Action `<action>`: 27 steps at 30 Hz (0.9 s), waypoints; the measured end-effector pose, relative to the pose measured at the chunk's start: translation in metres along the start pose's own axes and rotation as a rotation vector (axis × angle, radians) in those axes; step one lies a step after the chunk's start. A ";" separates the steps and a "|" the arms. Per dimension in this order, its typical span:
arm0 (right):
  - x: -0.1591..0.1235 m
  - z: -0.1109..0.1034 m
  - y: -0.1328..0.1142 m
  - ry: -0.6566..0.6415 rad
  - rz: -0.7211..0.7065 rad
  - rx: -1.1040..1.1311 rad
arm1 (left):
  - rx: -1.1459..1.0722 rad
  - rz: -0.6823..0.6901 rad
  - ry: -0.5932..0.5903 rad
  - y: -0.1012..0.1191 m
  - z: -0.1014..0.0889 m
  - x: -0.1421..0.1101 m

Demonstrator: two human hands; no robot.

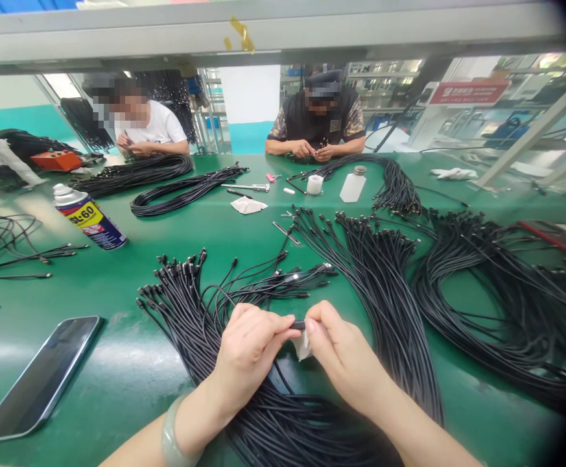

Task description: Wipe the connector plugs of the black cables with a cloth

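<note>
A black cable connector point(298, 325) is pinched between my two hands, above the bundles of cable. My left hand point(251, 347) grips one side of it with thumb and fingertips. On the other side, my right hand point(343, 353) closes around its end together with a small white wipe point(304, 346), which hangs below the fingers. Beneath my hands runs a thick bundle of black cables point(185, 331), its plugs fanned out at the upper left. Another bundle of cables point(384, 279) lies just right of my right hand.
A smartphone point(39, 376) lies at the left, with a spray can point(91, 217) behind it. Farther back are calipers point(246, 187), a folded white cloth point(248, 205), a tape roll point(314, 185) and a bottle point(353, 185). Coiled cables point(496, 311) fill the right. Two people sit opposite.
</note>
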State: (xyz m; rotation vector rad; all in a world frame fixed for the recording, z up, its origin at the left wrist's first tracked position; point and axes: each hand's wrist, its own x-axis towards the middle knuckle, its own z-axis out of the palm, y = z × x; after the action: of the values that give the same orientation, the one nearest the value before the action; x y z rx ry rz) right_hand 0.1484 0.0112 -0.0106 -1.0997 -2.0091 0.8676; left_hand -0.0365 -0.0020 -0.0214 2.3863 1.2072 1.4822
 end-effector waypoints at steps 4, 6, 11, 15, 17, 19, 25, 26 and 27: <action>0.001 0.001 0.002 0.075 0.018 -0.043 | -0.025 0.014 -0.027 0.000 0.001 -0.001; 0.001 0.000 0.002 0.179 0.071 -0.045 | -0.045 0.004 -0.028 0.002 0.002 0.000; 0.003 -0.007 0.001 0.454 0.180 0.125 | -0.077 -0.021 0.046 0.004 -0.001 0.002; 0.005 -0.008 -0.001 0.440 0.225 0.341 | -0.067 -0.018 0.064 0.002 -0.003 0.001; 0.005 -0.006 -0.001 0.375 0.217 0.405 | -0.067 -0.023 0.055 0.001 -0.003 0.000; 0.003 -0.005 -0.002 0.297 0.197 0.410 | -0.068 -0.031 0.045 0.001 -0.003 -0.001; -0.004 -0.002 -0.003 0.092 0.154 0.384 | -0.060 -0.036 0.062 0.002 -0.001 0.000; -0.005 -0.001 -0.003 0.075 0.147 0.373 | -0.057 -0.034 0.061 0.002 -0.001 0.000; -0.005 -0.001 -0.002 0.063 0.135 0.354 | -0.054 -0.032 0.058 0.003 0.000 0.001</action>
State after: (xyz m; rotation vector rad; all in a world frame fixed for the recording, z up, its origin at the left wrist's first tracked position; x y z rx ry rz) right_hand 0.1501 0.0062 -0.0094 -1.0509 -1.6621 1.1906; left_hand -0.0352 -0.0038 -0.0195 2.2936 1.1954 1.5638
